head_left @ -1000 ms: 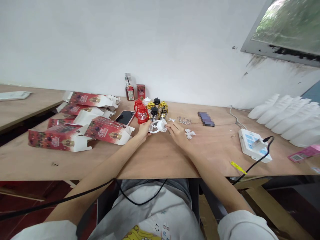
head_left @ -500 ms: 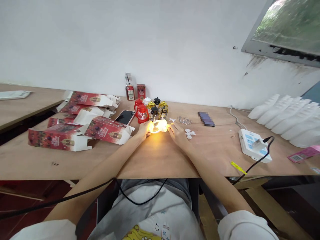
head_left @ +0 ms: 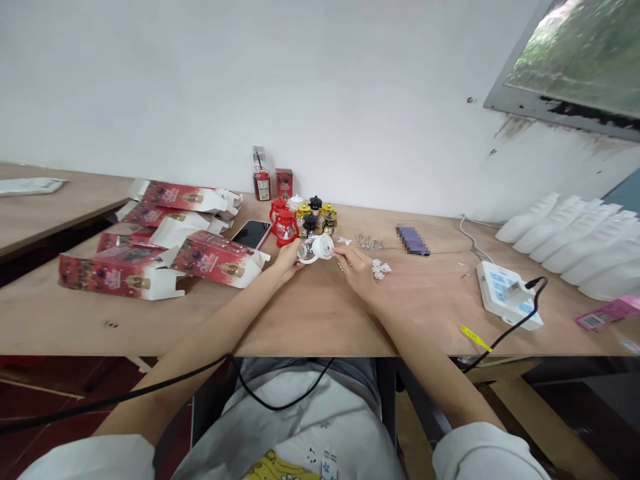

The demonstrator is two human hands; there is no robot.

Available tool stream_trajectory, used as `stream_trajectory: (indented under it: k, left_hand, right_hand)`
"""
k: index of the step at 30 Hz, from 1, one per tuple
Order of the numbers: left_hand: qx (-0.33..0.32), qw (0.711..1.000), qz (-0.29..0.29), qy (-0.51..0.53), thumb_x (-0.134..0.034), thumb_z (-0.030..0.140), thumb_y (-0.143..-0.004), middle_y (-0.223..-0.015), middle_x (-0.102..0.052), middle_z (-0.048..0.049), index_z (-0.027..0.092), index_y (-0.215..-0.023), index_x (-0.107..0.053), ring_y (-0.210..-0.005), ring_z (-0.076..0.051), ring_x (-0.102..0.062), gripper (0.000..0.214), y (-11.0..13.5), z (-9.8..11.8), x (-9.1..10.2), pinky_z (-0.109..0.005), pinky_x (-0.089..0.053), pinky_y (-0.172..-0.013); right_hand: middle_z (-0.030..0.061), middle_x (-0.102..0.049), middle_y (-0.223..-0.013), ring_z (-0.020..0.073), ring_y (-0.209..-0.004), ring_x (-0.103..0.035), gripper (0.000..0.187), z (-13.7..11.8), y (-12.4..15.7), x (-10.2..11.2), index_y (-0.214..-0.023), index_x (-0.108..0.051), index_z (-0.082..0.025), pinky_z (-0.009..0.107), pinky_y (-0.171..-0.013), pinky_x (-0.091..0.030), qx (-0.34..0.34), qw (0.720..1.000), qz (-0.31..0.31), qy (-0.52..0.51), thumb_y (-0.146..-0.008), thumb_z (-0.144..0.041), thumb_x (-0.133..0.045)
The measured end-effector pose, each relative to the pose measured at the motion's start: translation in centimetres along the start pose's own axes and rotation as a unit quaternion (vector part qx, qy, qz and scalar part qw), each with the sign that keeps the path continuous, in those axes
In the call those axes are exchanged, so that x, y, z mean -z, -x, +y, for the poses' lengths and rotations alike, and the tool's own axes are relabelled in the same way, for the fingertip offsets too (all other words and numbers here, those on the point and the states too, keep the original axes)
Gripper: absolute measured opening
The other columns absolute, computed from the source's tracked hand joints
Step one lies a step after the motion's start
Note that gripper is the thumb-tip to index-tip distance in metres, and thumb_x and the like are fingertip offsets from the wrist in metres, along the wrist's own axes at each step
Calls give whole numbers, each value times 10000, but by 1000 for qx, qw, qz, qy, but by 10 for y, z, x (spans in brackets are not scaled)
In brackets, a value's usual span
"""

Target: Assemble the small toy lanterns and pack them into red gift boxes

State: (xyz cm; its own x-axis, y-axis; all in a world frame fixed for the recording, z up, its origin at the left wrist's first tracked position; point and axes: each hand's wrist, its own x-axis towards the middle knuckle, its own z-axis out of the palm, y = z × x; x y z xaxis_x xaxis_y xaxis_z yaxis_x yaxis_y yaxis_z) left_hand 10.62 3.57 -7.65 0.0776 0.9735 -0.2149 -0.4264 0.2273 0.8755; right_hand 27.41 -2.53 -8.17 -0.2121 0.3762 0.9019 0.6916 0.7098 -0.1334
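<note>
A small white lantern (head_left: 316, 248) with a clear body lies tipped on its side in my left hand (head_left: 289, 259), whose fingers are wrapped round its left end. The lantern is unlit, and its round white base faces right. My right hand (head_left: 354, 264) is closed in a pinch right at that base; whatever sits between its fingertips is too small to make out. Just beyond stand several small lanterns, among them a red lantern (head_left: 286, 228), a gold lantern (head_left: 328, 220) and a black lantern (head_left: 310, 224). Small white pieces (head_left: 380, 269) lie beside my right hand.
Red printed boxes (head_left: 215, 257) lie piled at the left, near a phone (head_left: 251, 235). Small metal pieces (head_left: 369, 242) and a blurred phone (head_left: 413, 241) lie to the right. Farther right are a white power strip (head_left: 506, 293) with a black cable and a row of white cones (head_left: 575, 240).
The lantern glowed bright yellow before and is now dark. Its base has turned a little toward me, and my right fingers have drawn into a pinch at it.
</note>
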Motion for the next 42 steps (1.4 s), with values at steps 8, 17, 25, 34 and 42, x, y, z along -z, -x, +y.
stream_trajectory:
  k: [8,17,25,34,42]
  left_hand:
    - [5,1000,-6,29,-601,171,-719,-430,-441,49,138,-627,-513,-340,-42,-370,131,5,1,-3,-151,-183,-329]
    - [23,999,-27,37,-608,191,-712,-456,-484,44,137,-668,-549,-359,-61,-423,91,5,1,-4,-166,-299,-351]
    - [2,999,-33,38,-626,205,-695,-446,-472,57,141,-671,-535,-331,-52,-400,114,5,-1,-3,-153,-236,-332]
    - [6,998,-35,42,-653,228,-700,-448,-467,59,137,-697,-534,-329,-46,-398,150,2,-1,-2,-147,-209,-328]
    - [10,998,-40,52,-659,231,-710,-454,-466,58,135,-699,-540,-338,-40,-391,153,3,-1,-2,-145,-224,-340]
  right_hand:
    - [55,-727,-971,146,-876,-698,212,-14,-2,0,-1051,-626,-203,257,-793,-569,-11,998,30,-50,-896,-167,-486]
    - [37,-744,-889,149,-850,-710,166,-12,-2,4,-864,-638,-203,245,-729,-586,1,996,57,-63,-874,-119,-495]
    - [24,-732,-868,146,-790,-715,109,-9,6,-7,-938,-537,-215,243,-650,-608,-62,991,109,-44,-849,-250,-590]
    - [13,-706,-759,139,-712,-709,34,1,9,-6,-862,-531,-214,223,-641,-570,-4,998,64,13,-860,-209,-565]
    - [51,-725,-759,157,-693,-702,76,3,9,-5,-874,-578,-205,243,-617,-532,36,997,29,55,-887,-191,-504]
